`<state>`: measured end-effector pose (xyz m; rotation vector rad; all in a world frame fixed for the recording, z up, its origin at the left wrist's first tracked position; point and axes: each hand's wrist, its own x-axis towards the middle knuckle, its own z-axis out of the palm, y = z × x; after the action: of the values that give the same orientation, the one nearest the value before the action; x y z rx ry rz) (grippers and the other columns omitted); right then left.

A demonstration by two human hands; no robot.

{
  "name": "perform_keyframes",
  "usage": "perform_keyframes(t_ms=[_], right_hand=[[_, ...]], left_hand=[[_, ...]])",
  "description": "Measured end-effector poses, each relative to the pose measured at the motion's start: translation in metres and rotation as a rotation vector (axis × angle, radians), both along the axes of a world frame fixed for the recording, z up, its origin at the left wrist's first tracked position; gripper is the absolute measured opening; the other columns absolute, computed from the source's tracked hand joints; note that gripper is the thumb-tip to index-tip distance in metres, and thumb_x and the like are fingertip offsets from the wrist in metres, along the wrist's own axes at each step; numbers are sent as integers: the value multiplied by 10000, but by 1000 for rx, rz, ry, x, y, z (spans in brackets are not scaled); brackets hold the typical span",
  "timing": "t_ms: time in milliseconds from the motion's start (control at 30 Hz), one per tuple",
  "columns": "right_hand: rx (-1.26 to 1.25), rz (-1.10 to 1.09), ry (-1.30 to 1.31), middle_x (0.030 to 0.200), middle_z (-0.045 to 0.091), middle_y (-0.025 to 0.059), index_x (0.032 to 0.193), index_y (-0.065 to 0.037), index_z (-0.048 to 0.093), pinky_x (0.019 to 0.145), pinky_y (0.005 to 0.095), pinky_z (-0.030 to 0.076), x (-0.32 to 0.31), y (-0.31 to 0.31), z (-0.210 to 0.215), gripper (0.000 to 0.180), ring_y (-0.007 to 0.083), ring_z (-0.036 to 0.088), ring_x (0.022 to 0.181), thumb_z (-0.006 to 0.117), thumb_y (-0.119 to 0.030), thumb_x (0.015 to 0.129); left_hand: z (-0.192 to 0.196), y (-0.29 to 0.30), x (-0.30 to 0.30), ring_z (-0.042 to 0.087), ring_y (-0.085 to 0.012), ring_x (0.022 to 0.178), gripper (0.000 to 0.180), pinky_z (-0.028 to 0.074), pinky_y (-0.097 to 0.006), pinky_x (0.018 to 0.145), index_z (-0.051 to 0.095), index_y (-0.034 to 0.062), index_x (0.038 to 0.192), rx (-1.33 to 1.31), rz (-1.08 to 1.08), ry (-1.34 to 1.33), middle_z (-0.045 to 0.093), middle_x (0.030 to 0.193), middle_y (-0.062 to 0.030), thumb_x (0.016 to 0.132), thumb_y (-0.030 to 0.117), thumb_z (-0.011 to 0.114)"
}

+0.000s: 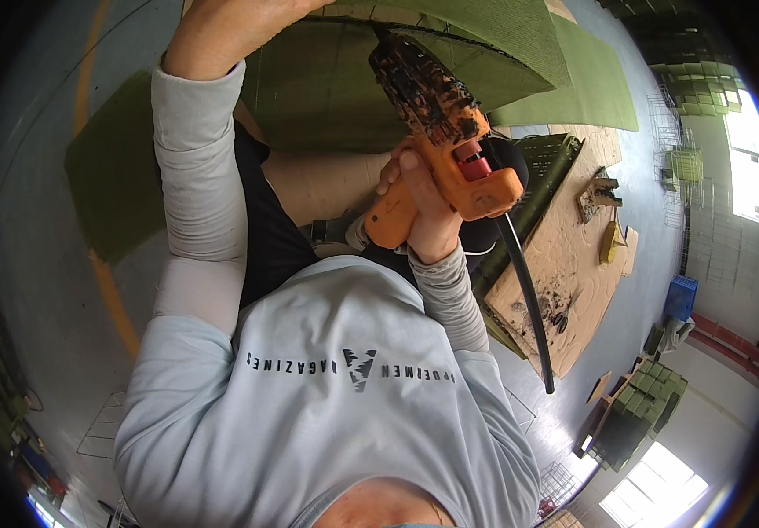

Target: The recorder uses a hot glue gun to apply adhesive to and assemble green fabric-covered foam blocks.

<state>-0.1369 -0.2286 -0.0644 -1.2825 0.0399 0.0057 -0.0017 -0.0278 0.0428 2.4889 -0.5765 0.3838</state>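
My right hand (428, 211) is wrapped round the handle of an orange glue gun (485, 189). Dark residue cakes the gun's front, and its nozzle points up against the green mesh-like sheet (331, 79). A black glue stick (529, 299) trails out of the gun's rear end. At the top edge, my left hand (239, 31) reaches over the sheet's left part. Its fingers run out of the picture, so their grip is hidden.
On the right, a cardboard-covered surface (586, 255) bears scissors (561, 319), a yellow-handled tool (609, 242) and a stained block (598, 195). Another green sheet (116, 176) lies at the left. Stacked green pieces (639, 414) and a blue bin (681, 297) stand farther right.
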Motion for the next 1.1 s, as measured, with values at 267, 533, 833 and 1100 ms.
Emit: perform_keyframes(t_ms=[267, 533, 833, 1100], right_hand=[[-46, 2, -53, 805, 587, 85, 1029, 29, 568, 599, 281, 475, 2, 11, -1, 207, 157, 580, 656, 596, -148, 927], [-30, -7, -2, 775, 588, 74, 1013, 22, 576, 598, 283, 478, 0, 9, 3, 209, 157, 581, 658, 601, -165, 925], [-57, 24, -42, 803, 586, 83, 1022, 25, 571, 608, 281, 477, 1, 20, -3, 208, 152, 577, 662, 606, -150, 916], [-53, 47, -49, 800, 584, 67, 1020, 17, 568, 611, 277, 475, 2, 18, -2, 182, 144, 574, 675, 609, -128, 918]], left_hand=[[2, 8, 0, 697, -269, 716, 154, 527, -346, 659, 725, -35, 865, -13, -5, 10, 711, 801, -181, 751, 57, 674], [5, 12, -2, 700, -282, 727, 158, 529, -356, 669, 728, -26, 872, -12, 14, 30, 712, 814, -182, 747, 57, 678], [3, 21, -1, 700, -273, 716, 154, 528, -352, 664, 723, -27, 866, -14, 5, 3, 710, 802, -181, 747, 59, 677], [4, 22, -2, 697, -265, 701, 159, 527, -344, 661, 721, -35, 868, -36, 23, 47, 712, 788, -177, 746, 55, 675]])
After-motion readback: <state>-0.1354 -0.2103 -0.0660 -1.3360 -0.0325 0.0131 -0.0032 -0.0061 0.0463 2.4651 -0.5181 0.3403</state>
